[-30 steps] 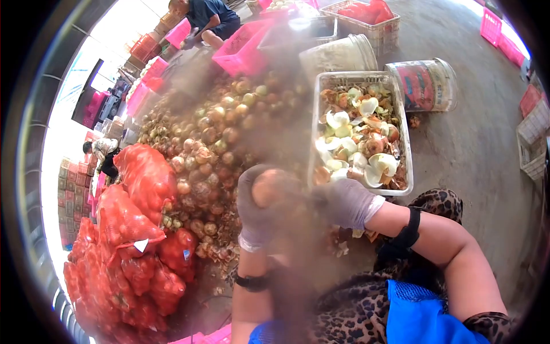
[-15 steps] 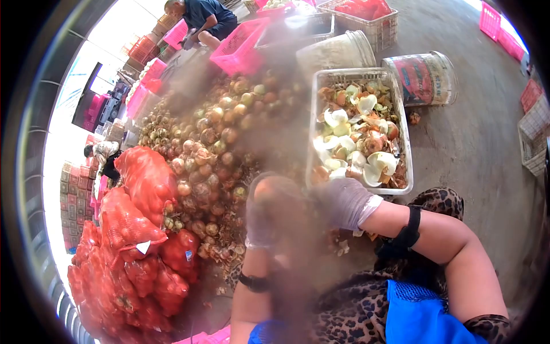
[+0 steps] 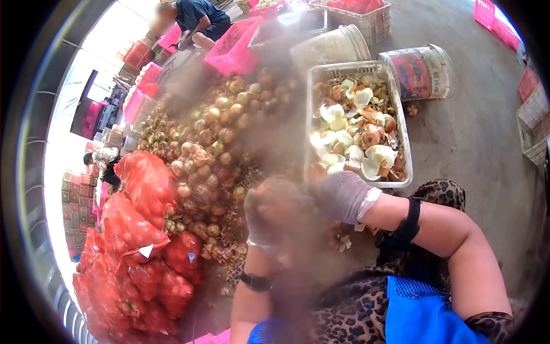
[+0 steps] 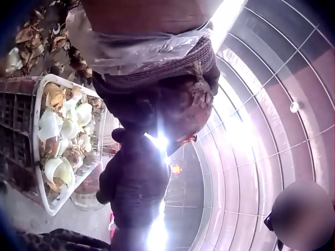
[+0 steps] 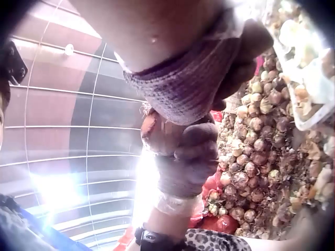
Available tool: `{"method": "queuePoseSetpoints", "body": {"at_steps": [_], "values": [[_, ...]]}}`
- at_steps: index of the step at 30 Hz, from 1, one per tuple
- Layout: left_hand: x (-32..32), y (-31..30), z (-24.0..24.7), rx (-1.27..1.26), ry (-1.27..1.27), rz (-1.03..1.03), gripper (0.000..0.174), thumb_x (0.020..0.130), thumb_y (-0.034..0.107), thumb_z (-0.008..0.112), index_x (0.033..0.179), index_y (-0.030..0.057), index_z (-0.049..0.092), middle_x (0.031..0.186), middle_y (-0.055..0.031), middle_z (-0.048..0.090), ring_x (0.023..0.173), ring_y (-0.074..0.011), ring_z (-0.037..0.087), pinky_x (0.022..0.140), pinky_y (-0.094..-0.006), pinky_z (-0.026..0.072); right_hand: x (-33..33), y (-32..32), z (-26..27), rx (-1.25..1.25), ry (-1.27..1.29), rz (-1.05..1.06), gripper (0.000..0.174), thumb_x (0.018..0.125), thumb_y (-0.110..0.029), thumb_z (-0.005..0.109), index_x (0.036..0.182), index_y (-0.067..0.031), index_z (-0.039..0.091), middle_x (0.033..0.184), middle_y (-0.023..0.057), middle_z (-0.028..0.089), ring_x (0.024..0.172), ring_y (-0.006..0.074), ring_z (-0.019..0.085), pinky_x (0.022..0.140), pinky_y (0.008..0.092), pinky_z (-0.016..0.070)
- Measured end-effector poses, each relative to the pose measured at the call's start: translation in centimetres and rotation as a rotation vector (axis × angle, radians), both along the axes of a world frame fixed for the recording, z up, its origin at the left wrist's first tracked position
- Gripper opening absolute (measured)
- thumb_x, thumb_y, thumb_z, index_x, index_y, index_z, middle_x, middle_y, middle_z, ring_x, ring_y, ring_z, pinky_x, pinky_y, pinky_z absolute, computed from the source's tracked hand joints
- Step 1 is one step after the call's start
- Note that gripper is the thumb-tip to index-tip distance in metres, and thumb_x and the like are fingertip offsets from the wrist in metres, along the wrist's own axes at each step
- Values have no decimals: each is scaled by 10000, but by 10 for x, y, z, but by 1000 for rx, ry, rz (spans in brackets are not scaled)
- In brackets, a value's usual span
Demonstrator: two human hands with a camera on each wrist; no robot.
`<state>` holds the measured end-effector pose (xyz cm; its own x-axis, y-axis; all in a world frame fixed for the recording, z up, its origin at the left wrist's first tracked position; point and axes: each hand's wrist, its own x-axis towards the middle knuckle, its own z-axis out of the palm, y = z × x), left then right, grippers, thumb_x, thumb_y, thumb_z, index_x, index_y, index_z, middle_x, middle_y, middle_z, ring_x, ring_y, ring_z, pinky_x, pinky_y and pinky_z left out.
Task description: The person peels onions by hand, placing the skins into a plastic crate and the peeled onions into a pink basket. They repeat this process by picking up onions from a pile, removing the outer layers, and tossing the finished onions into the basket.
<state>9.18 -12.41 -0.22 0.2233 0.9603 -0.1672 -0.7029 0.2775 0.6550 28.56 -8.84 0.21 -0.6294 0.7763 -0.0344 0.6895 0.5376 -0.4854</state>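
Observation:
My gloved left hand (image 3: 264,213) grips an onion (image 4: 194,104), whose papery skin shows past the fingers in the left wrist view. Close beside it is my gloved right hand (image 3: 345,198), with curled fingers in the left wrist view; whether they hold anything is hidden. A brown blur covers the space between the hands in the head view. Just beyond the right hand stands a white crate (image 3: 405,143) full of onion peels (image 3: 362,123). A heap of unpeeled onions (image 3: 206,163) lies ahead and to the left.
Red mesh sacks (image 3: 134,258) are piled at left. Behind the crate are a whitish bucket (image 3: 332,51) and a labelled bucket (image 3: 421,74) lying on its side. Pink crates (image 3: 234,49) and a crouching person (image 3: 200,23) are farther back; another person (image 3: 106,160) bends at far left.
Compared with one second ago, my left hand sits slightly lower and farther right, and its onion is less visible behind the blur. The crate and buckets appear slightly higher in view.

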Motion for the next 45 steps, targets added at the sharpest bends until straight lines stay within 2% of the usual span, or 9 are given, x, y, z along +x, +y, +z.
{"method": "queuePoseSetpoints", "body": {"at_steps": [11, 17, 20, 24, 27, 30, 36, 42, 45], "values": [[-1, -5, 2, 367, 777, 358, 824, 665, 539, 779, 1214, 2, 480, 1108, -123, 599, 1006, -228, 606, 885, -361, 509, -26, -9, -81, -229, 518, 324, 356, 743, -272, 647, 984, -12, 683, 853, 159, 688, 783, 299, 676, 692, 410, 531], [4, -3, 12, 191, 589, 274, 790, 726, 552, 726, 1254, 22, 473, 1160, -102, 581, 1036, -213, 587, 898, -364, 501, 1, -4, 6, -76, 5, 230, 368, 836, -216, 601, 1164, -54, 559, 891, 185, 655, 836, 347, 655, 750, 421, 512], [-6, 0, -1, 78, 225, -47, 796, 756, 545, 701, 1303, 25, 449, 1187, -107, 573, 1055, -228, 576, 899, -378, 502, 8, -3, 18, -144, 562, -144, 302, 834, -233, 636, 1073, -49, 619, 945, 194, 650, 843, 357, 649, 758, 425, 513], [-9, 0, -14, 19, 178, -196, 826, 779, 552, 676, 1344, 10, 413, 1244, -145, 543, 1102, -278, 555, 937, -423, 487, 1, 13, -10, 138, 740, 38, 273, 852, -232, 643, 1045, -38, 646, 869, 160, 659, 787, 327, 649, 736, 393, 510], [-10, 2, -19, -60, 48, -228, 847, 789, 577, 660, 1354, 0, 403, 1260, -157, 535, 1111, -287, 552, 947, -433, 484, 5, 14, 0, -707, 1016, -303, 240, 852, -213, 639, 1003, -28, 661, 809, 144, 660, 741, 295, 641, 709, 368, 513], [9, 3, -17, -103, 75, -183, 880, 784, 666, 611, 1339, 9, 426, 1224, -139, 551, 1086, -267, 562, 924, -408, 498, 15, 16, 21, -37, 651, -109, 200, 845, -184, 637, 938, -10, 674, 780, 140, 663, 690, 242, 636, 657, 335, 513], [14, 0, -17, 37, 310, -75, 837, 765, 687, 623, 1288, 53, 470, 1152, -82, 561, 1028, -204, 578, 883, -359, 516, 24, 39, 30, 63, -51, -207, 141, 810, -187, 665, 850, -54, 692, 758, 109, 672, 616, 242, 643, 611, 361, 534], [8, -4, 7, 101, 39, -60, 784, 753, 601, 693, 1284, 58, 499, 1327, -113, 508, 1157, -276, 539, 964, -438, 493, 47, 60, -4, -170, -178, -571, 418, 915, -360, 575, 1168, -27, 587, 1050, 161, 653, 927, 244, 657, 823, 383, 509], [7, 0, 8, 58, -25, -6, 797, 755, 613, 678, 1308, 72, 489, 1379, -113, 472, 1190, -285, 520, 981, -445, 480, 31, 29, 24, -575, 321, -469, 476, 908, -383, 591, 1241, -43, 580, 943, 121, 680, 757, 182, 647, 701, 328, 527]]}}
